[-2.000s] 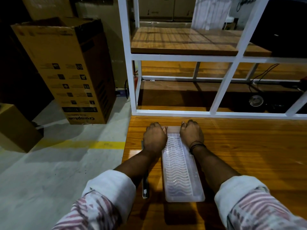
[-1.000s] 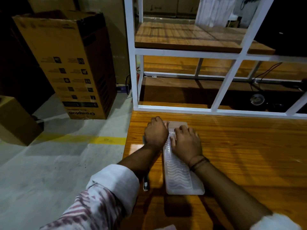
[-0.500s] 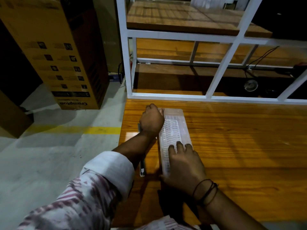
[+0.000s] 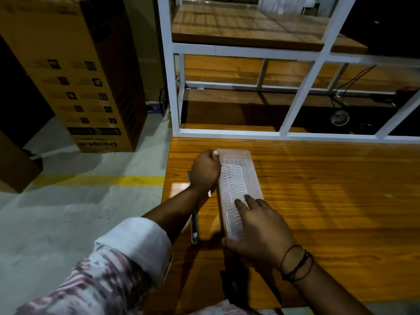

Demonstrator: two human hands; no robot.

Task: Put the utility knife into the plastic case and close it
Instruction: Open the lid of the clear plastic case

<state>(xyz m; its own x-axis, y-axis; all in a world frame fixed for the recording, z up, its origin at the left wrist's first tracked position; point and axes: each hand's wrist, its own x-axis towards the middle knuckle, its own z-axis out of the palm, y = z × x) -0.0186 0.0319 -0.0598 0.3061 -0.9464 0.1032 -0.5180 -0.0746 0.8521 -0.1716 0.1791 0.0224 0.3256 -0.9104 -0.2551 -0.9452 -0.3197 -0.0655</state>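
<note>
A long clear plastic case (image 4: 238, 178) with a wavy ribbed lid lies lengthwise on the wooden table (image 4: 329, 201). My left hand (image 4: 205, 171) grips the case's far left corner, thumb on the rim. My right hand (image 4: 261, 228) holds the near end, fingers spread flat on the lid and thumb under the near edge. The utility knife (image 4: 195, 226), slim and dark with a pale tip, lies on the table just left of the case, partly hidden under my left forearm.
The table's left edge runs close beside the knife, with grey floor and a yellow line (image 4: 102, 180) below. A white metal frame (image 4: 175, 87) with wooden shelves stands at the table's far edge. Cardboard boxes (image 4: 75, 71) stand on the floor at left.
My right hand slid from the far end of the case along the lid to the near end. My left hand stayed at the far left corner. The knife has not moved.
</note>
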